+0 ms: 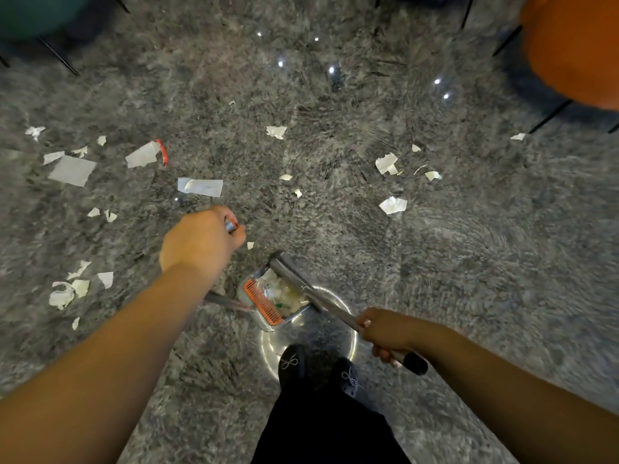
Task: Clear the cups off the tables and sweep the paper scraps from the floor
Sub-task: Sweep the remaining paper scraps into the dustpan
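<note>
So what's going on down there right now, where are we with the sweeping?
A person stands on the grey floor mid-sweep. The left hand grips the top of a metal handle, likely the broom's. The right hand holds the dustpan handle. The dustpan, just ahead of the shoes, already holds some scraps. Many paper scraps still lie scattered, mostly to the left and ahead. No cups are in view.

One dustpan, two shoes, roughly thirty paper scraps (blur hampers counting).
</note>
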`<move>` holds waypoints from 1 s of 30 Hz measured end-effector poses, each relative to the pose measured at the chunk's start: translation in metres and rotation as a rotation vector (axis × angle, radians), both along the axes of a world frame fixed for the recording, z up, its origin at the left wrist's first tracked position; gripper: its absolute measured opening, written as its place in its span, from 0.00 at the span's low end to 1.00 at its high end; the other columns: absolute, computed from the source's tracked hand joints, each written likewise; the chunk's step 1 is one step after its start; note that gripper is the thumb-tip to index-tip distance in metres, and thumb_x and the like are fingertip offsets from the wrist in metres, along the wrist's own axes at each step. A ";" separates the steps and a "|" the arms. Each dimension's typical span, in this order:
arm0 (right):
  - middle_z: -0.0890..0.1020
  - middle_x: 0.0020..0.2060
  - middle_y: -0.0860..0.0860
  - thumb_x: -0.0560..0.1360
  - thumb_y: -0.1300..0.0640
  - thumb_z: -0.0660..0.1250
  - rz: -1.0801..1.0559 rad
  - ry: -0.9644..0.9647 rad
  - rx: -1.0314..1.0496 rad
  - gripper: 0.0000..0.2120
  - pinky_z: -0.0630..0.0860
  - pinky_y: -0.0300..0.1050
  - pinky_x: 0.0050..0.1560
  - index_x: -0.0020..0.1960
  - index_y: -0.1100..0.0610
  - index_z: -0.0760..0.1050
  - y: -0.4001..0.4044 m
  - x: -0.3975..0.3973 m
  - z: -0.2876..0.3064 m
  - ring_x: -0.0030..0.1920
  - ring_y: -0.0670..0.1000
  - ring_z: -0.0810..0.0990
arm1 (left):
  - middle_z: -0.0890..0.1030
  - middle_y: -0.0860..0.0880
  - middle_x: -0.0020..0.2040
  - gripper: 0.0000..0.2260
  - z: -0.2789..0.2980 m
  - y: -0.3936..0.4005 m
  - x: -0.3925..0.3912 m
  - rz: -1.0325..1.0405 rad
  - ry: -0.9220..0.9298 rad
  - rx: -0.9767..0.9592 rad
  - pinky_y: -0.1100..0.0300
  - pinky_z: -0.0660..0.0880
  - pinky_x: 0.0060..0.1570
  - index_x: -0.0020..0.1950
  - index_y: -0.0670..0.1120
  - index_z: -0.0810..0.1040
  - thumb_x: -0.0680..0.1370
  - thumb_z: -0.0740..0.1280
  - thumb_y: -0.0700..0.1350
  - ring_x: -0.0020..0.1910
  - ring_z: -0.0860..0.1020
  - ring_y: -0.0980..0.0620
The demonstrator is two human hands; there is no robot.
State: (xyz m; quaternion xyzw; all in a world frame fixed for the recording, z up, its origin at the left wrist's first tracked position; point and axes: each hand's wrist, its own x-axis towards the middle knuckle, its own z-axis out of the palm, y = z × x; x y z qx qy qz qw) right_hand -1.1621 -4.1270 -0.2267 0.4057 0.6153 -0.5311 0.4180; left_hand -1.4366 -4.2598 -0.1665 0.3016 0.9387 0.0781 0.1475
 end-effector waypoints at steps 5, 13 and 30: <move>0.72 0.30 0.57 0.80 0.65 0.54 -0.317 0.009 -0.084 0.15 0.66 0.34 0.21 0.65 0.60 0.70 -0.006 0.000 0.016 0.19 0.47 0.68 | 0.77 0.54 0.31 0.06 0.001 -0.012 -0.009 0.000 0.000 0.036 0.62 0.66 0.26 0.45 0.56 0.77 0.76 0.67 0.57 0.29 0.74 0.53; 0.72 0.29 0.57 0.81 0.61 0.57 -0.591 0.054 0.011 0.17 0.65 0.35 0.20 0.69 0.55 0.69 -0.003 0.014 0.039 0.19 0.47 0.67 | 0.77 0.56 0.31 0.05 0.009 -0.016 -0.018 -0.056 -0.004 0.113 0.62 0.65 0.26 0.41 0.58 0.75 0.75 0.69 0.56 0.28 0.74 0.54; 0.67 0.27 0.53 0.82 0.64 0.53 -1.018 0.244 0.158 0.14 0.60 0.30 0.20 0.65 0.54 0.69 0.095 0.026 0.058 0.16 0.44 0.63 | 0.77 0.53 0.32 0.06 0.027 0.103 -0.034 -0.188 0.010 0.294 0.57 0.66 0.30 0.45 0.55 0.79 0.76 0.68 0.56 0.33 0.74 0.47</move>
